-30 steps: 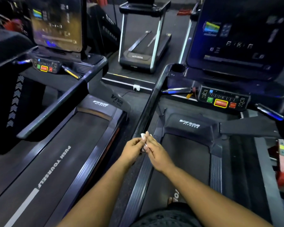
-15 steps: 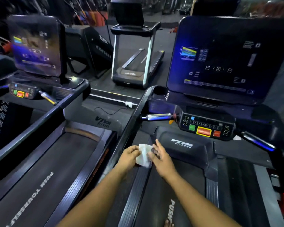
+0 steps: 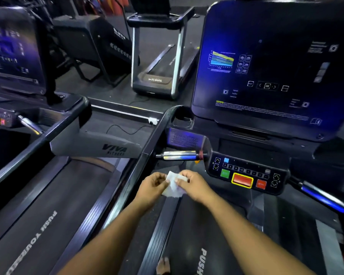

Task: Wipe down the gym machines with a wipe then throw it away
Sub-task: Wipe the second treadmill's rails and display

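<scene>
White wipe [image 3: 174, 185] between both hands.

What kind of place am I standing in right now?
Most likely a gym's cardio area. Treadmills stand side by side, the nearest with a lit console screen and a button panel, and another treadmill stands across the floor. Both hands hold a white wipe.

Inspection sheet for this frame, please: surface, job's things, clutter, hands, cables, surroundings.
Surface: treadmill belt dark, lettering partly visible.
Job's things: white wipe, crumpled, held between both hands above the belt; control panel and handrail close by.
Clutter: nothing seen.
Hands: left hand and right hand both pinch the wipe.
Cables: thin black cable on the floor, running to a white plug.
Surroundings: neighbouring treadmill on the left, another treadmill farther off.
</scene>
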The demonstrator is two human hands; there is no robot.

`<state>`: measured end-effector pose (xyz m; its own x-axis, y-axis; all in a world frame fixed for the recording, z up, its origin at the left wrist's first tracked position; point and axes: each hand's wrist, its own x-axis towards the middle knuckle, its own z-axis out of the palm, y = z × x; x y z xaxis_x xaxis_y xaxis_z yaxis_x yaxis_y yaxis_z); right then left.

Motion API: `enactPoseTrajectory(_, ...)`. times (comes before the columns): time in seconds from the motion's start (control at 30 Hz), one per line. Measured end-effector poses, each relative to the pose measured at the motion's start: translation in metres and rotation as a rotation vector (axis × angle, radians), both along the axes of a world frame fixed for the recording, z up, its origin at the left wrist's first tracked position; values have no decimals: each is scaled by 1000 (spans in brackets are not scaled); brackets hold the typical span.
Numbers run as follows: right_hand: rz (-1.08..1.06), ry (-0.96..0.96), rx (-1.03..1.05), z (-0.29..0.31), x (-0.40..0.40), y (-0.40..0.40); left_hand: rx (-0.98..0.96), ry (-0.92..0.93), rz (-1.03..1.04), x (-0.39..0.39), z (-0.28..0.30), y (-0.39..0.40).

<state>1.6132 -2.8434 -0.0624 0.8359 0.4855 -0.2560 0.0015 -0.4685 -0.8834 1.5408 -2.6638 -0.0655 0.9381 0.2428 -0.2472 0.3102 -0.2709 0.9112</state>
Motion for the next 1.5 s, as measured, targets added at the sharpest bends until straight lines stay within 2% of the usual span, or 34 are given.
enactPoseTrajectory(0.1,-25,-162,-90,3,39,14,193,-47,-54,33,-10,17)
enactPoseTrajectory(0.23,-72,-455,-240,14,85,29,717,-215,-195,76,-24,51)
enactPoseTrajectory(0.3,-54,-596,-289,9,97,34,888,-252,-234,88,-33,60)
enactPoseTrajectory(0.4,116,-760,-511,-25,104,39,1001,-153,-340,100,-49,79)
enactPoseTrajectory(0.47,206,-761,-665,-47,94,33,1046,-80,-422,101,-64,88)
enactPoseTrajectory(0.53,220,-760,-697,-60,77,23,1106,-58,-492,100,-74,94)
enactPoseTrajectory(0.7,113,-810,-678,-59,98,32,1103,-53,-528,103,-73,95)
enactPoseTrajectory(0.87,222,-721,-1019,-48,118,65,1107,-8,-498,105,-70,96)
enactPoseTrajectory(1.1,232,-884,-914,-72,81,47,1118,12,-502,105,-65,92)
enactPoseTrajectory(1.17,219,-829,-954,-61,99,65,1126,19,-508,105,-64,91)
enactPoseTrajectory(1.3,324,-685,-1054,-41,126,101,1104,3,-486,105,-60,92)
enactPoseTrajectory(1.5,359,-876,-995,-72,80,74,1112,30,-490,106,-61,91)
